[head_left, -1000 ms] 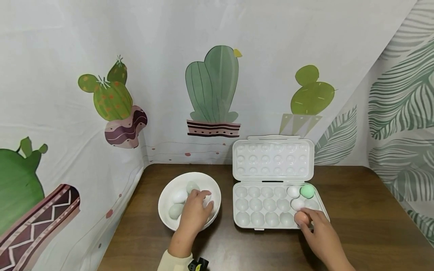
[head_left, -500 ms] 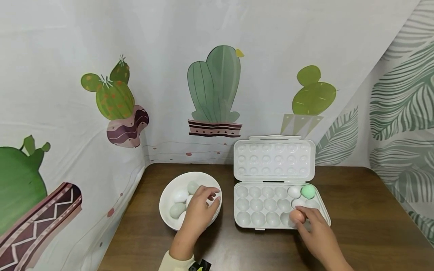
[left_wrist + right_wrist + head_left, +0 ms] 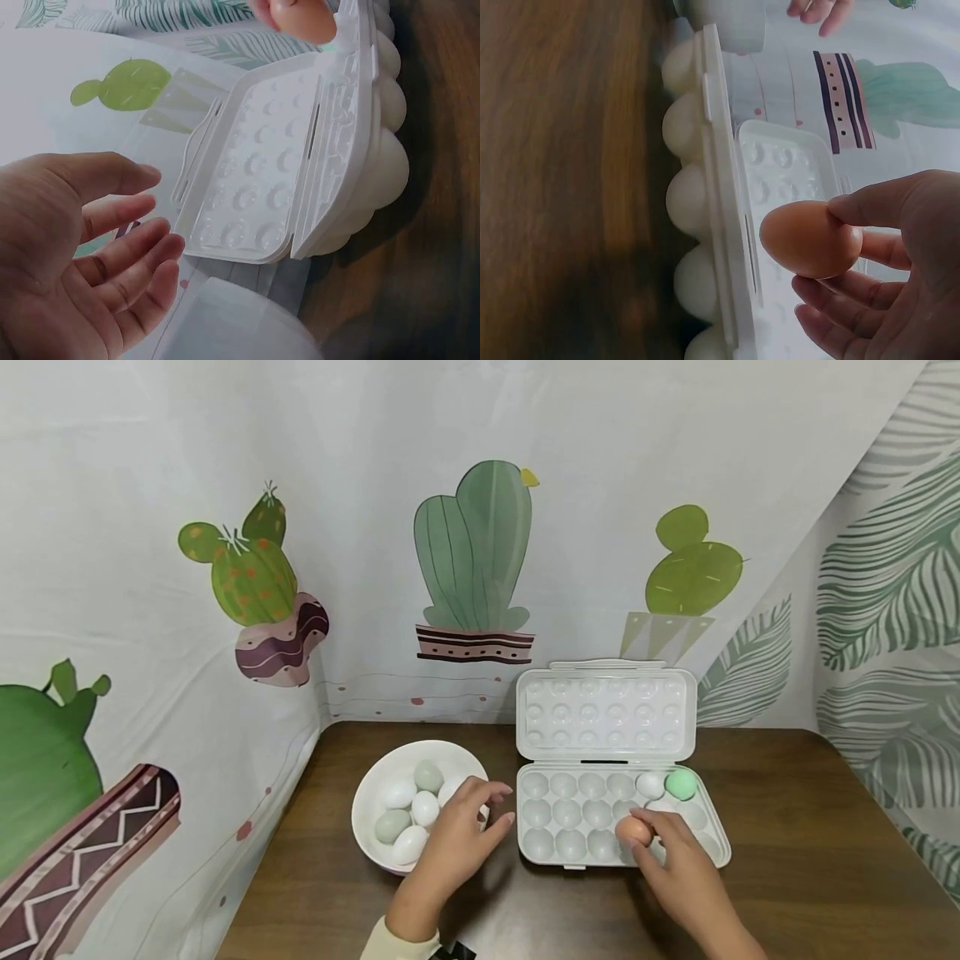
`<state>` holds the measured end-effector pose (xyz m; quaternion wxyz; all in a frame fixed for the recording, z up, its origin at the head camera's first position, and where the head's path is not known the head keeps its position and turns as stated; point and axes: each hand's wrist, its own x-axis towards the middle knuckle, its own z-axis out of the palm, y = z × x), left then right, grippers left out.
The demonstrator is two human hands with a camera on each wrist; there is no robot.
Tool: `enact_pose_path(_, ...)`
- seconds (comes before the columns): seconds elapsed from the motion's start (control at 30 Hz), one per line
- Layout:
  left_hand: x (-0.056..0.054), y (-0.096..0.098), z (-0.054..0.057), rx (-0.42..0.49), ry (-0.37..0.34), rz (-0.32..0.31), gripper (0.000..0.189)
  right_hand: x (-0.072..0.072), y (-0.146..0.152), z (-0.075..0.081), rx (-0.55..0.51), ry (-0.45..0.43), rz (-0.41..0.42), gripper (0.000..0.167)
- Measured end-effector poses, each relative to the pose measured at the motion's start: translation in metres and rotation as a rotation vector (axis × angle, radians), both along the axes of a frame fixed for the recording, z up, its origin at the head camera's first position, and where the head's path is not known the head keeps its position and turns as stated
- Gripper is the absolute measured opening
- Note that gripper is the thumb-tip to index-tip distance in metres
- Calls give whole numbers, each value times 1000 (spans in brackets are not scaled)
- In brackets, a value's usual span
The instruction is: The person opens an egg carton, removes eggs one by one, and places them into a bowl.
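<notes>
My right hand (image 3: 688, 870) pinches a brown egg (image 3: 634, 831) between thumb and fingertips, over the front row of a white plastic egg carton (image 3: 573, 800). In the right wrist view the egg (image 3: 806, 238) lies sideways in the fingers, above the carton's edge. A mint-green egg (image 3: 681, 784) and a white egg (image 3: 650, 785) sit in the back row at the right; the hand partly covers the cups nearer the front. My left hand (image 3: 459, 835), fingers loosely bent and holding nothing, hovers at the right rim of a white bowl (image 3: 362, 802).
Several white and pale green eggs (image 3: 428, 776) lie in the bowl. The carton's lid (image 3: 606, 714) stands raised at the back, close to the patterned cloth (image 3: 360, 568). Brown wooden table (image 3: 780, 827) extends to the right of the carton.
My right hand has carried the brown egg left along the front of the carton. My left hand has moved right, from over the eggs to the bowl's right rim.
</notes>
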<state>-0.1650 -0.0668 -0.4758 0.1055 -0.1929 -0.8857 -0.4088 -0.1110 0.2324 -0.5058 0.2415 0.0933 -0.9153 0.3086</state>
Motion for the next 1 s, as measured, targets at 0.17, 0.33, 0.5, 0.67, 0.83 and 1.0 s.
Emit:
enact_pose_path(0.17, 3, 3, 0, -28, -15, -30, 31, -2, -9, 4, 13, -23, 8, 43)
enact_pose_path(0.33, 5, 7, 0, -50, -9, -53, 34, -5, -17, 8, 29, -31, 21, 44)
enact_pose_path(0.5, 7, 11, -3, -51, -14, -84, 37, -6, -24, 11, 31, -36, 38, 42)
enact_pose_path(0.67, 6, 14, -6, -58, -15, -96, 40, -8, -30, 14, 40, -39, 60, 41)
enact_pose_path(0.83, 6, 16, -8, -65, -37, -110, 41, -9, -36, 17, 38, -28, 88, 42)
enact_pose_path(1.0, 8, 19, -9, -86, -41, -137, 43, -10, -43, 18, 25, -11, 131, 41)
